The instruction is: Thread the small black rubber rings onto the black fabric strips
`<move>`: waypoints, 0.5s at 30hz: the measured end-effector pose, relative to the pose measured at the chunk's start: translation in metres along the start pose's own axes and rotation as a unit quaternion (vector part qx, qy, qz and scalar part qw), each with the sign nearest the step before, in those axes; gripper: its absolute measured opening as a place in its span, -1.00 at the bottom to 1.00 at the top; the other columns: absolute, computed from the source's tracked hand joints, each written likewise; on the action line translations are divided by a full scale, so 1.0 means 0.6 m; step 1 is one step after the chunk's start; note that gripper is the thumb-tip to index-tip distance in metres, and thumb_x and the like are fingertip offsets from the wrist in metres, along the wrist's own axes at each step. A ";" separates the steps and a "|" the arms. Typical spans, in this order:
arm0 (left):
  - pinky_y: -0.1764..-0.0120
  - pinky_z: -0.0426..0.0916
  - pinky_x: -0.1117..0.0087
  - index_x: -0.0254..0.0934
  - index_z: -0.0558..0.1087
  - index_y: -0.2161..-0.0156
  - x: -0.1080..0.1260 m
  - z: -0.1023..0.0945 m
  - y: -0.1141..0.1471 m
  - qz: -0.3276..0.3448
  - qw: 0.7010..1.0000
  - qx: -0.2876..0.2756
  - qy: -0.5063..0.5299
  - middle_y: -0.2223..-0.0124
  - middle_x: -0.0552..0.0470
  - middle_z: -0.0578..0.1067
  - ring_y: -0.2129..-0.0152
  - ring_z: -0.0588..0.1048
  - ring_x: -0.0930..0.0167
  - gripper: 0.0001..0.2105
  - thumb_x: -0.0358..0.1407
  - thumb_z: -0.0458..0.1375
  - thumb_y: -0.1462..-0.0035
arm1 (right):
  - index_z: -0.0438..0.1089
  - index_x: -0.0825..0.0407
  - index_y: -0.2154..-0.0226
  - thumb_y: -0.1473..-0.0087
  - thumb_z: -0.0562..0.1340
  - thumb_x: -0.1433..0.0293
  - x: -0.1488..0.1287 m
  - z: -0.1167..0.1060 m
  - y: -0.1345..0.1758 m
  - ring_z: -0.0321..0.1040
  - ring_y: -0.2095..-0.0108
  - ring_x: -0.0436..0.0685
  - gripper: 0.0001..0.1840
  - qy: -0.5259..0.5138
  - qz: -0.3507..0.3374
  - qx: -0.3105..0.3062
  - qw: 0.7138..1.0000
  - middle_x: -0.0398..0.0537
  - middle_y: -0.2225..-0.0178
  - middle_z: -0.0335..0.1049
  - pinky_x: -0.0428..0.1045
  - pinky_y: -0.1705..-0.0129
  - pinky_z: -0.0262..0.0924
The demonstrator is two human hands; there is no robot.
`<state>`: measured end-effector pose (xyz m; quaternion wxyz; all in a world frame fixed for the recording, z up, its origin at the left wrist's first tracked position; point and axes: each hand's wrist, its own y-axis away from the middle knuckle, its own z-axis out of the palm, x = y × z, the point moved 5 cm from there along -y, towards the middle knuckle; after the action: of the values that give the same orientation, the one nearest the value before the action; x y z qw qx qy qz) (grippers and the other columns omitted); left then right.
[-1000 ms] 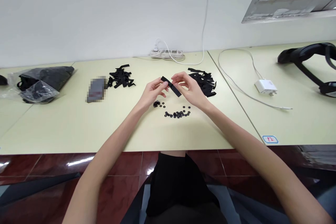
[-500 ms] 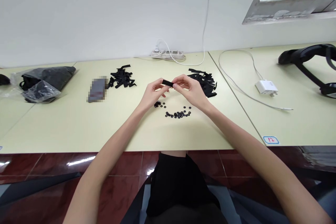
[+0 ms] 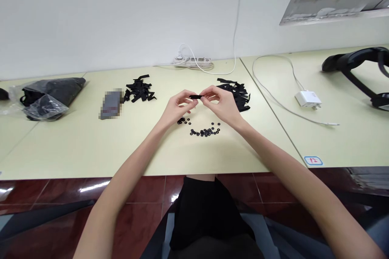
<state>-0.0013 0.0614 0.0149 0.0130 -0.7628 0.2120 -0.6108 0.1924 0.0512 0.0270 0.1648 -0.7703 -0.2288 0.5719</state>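
Between my two hands a short black fabric strip (image 3: 196, 97) is stretched out above the table. My left hand (image 3: 180, 106) pinches its left end, and my right hand (image 3: 219, 103) pinches the other end with thumb and fingertips. Just below them lie small black ring-shaped pieces (image 3: 205, 132), several in an arc and a smaller cluster (image 3: 181, 120) by my left hand. A pile of black strips (image 3: 241, 96) is partly hidden behind my right hand. Another pile of strips (image 3: 139, 89) lies further left.
A blurred grey object (image 3: 112, 104) and a plastic bag with black material (image 3: 54, 97) lie on the left. At the wall sits a power strip (image 3: 193, 62). To the right are a white charger (image 3: 308, 99) with its cable and a black headset (image 3: 355, 62).
The strip has turned from slanting to nearly level, showing a thinner edge. Both hands keep hold of it in almost the same place. The view has shifted slightly.
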 end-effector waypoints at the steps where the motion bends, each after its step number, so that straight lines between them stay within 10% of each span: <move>1: 0.33 0.56 0.43 -0.18 0.63 -0.01 0.000 0.000 0.001 -0.001 1.000 -0.002 0.000 0.09 -0.07 0.66 0.23 0.64 0.34 -0.61 0.03 0.47 -0.24 | 0.55 -0.09 0.22 -0.28 0.33 0.32 -0.002 -0.002 0.000 0.59 0.21 0.18 -0.95 0.018 -0.011 0.009 1.000 -0.09 0.23 0.64 0.16 0.02 0.54; 7: 0.41 0.52 0.46 -0.18 0.61 -0.01 -0.002 0.002 0.002 -0.002 0.999 -0.020 0.040 0.22 -0.04 0.67 0.33 0.64 0.37 -0.62 0.06 0.40 -0.33 | 0.54 -0.09 0.22 -0.32 0.32 0.29 -0.011 0.001 0.005 0.58 0.17 0.20 -0.92 0.043 -0.032 0.011 0.998 -0.04 0.14 0.61 0.20 -0.06 0.53; 15: 0.34 0.57 0.40 -0.18 0.68 0.09 0.010 -0.010 0.000 0.038 0.998 0.039 0.022 0.05 -0.08 0.67 0.23 0.69 0.31 -0.64 0.07 0.45 -0.27 | 0.60 -0.08 0.14 -0.26 0.44 -0.04 0.033 0.009 0.000 0.67 0.09 0.19 -0.60 -0.235 0.220 -0.071 0.944 -0.01 0.14 0.68 0.22 -0.24 0.53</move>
<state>-0.0059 0.0611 0.0220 0.0612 -0.7398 0.2167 -0.6340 0.1921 0.0622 0.0095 -0.0780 -0.6551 -0.1259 0.7408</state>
